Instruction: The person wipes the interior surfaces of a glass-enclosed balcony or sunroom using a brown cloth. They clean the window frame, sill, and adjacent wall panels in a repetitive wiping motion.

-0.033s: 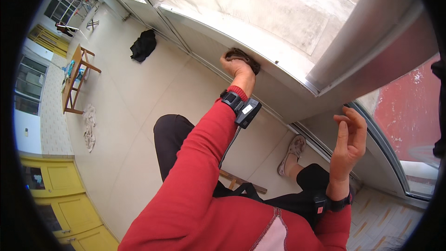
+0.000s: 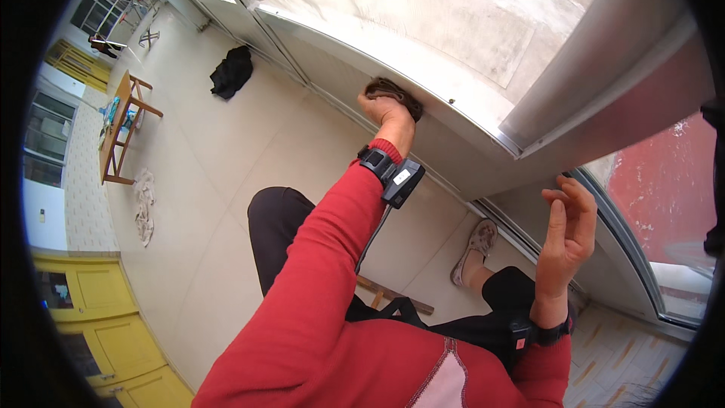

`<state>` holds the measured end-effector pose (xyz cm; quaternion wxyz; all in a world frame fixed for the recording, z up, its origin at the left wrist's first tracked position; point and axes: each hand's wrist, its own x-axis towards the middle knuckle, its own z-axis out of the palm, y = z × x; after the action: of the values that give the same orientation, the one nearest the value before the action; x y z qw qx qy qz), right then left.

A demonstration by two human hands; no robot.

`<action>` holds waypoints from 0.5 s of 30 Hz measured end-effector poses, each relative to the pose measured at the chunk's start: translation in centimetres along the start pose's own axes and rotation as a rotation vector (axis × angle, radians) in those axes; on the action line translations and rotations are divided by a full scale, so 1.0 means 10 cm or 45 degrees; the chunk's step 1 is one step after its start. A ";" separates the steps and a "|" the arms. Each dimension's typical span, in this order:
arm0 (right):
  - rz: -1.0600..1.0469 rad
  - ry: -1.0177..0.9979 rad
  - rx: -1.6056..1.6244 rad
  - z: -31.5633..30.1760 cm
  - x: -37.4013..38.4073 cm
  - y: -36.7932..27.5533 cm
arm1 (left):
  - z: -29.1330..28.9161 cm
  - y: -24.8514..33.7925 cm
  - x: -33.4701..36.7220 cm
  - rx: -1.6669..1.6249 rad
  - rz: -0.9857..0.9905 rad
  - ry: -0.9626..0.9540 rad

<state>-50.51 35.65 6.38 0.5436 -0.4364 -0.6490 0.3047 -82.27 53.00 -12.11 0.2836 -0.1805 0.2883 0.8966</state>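
Note:
My left hand (image 2: 387, 112) is stretched forward in a red sleeve and presses a dark brown cloth (image 2: 393, 91) against the lower rail of a metal-framed glass door (image 2: 453, 117). A black band with a small device (image 2: 396, 174) is on that wrist. My right hand (image 2: 568, 230) is raised beside the door's grey frame edge (image 2: 596, 117). Its fingers are apart and slightly curled, and it holds nothing. A black band sits on that wrist too.
The pale tiled floor (image 2: 226, 181) carries a black bag (image 2: 230, 72), a wooden table (image 2: 121, 128) and a crumpled rag (image 2: 142, 200) at left. Yellow cabinets (image 2: 98, 317) stand lower left. My sandalled foot (image 2: 472, 245) rests by the door track. A red wall (image 2: 664, 181) shows at right.

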 end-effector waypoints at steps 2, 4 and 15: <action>-0.017 -0.042 0.019 0.03 -0.02 0.04 | -0.06 -0.04 0.03 0.077 0.046 0.059; -0.007 -0.048 -0.017 0.05 -0.03 0.05 | -0.06 -0.03 -0.01 0.404 0.189 0.120; -0.052 -0.064 0.023 0.08 -0.06 -0.03 | -0.12 0.14 -0.87 0.631 0.225 -0.356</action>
<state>-51.34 35.05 6.17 0.5372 -0.4102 -0.6685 0.3102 -76.22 47.75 -8.20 0.2767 0.0456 0.4713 0.8362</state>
